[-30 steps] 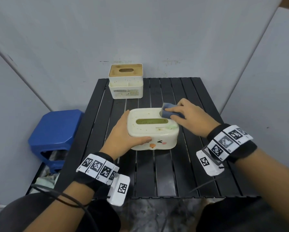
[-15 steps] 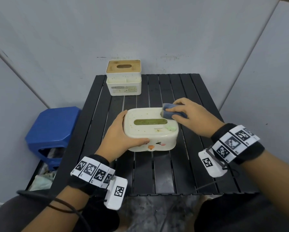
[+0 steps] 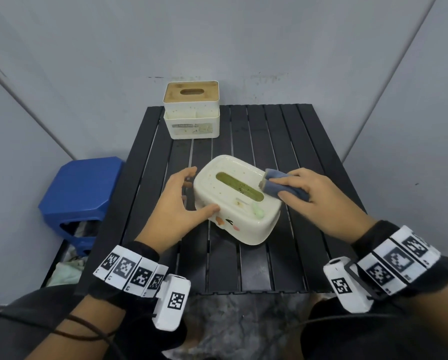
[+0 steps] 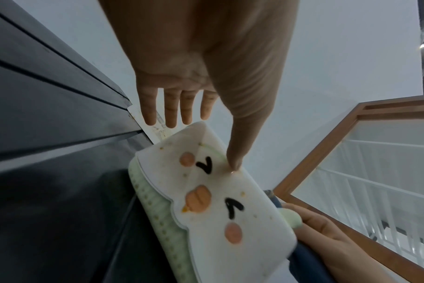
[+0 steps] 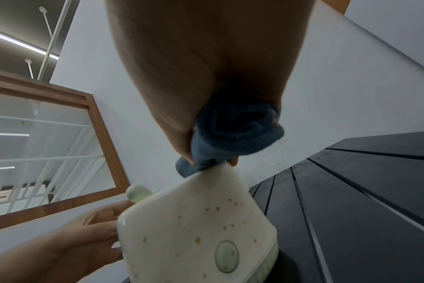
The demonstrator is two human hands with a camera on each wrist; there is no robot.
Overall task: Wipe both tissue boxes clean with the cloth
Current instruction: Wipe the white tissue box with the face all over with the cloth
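Note:
A cream tissue box (image 3: 233, 201) with a chick face and speckled dirt sits askew mid-table, also seen as box (image 4: 213, 206) and box (image 5: 194, 229). My left hand (image 3: 202, 192) spans its left end, fingers straight beside it and thumb (image 4: 235, 164) touching the face side. My right hand (image 3: 277, 188) grips a rolled blue cloth (image 3: 272, 176) and presses it on the box top by the right end of the green slot. The cloth (image 5: 235, 134) fills that palm. A second box (image 3: 191, 110), white with a wooden lid, stands at the table's back left.
The black slatted table (image 3: 269, 255) is hemmed in by grey walls at the back and both sides. A blue plastic stool (image 3: 80, 193) stands left of it with crumpled fabric on the floor below. A small green knob (image 3: 258, 213) sticks up from the box top.
The chick box has turned, its right end swinging toward me. My left hand's fingers have straightened off its end. The cloth slid from the far right corner to the slot's right end.

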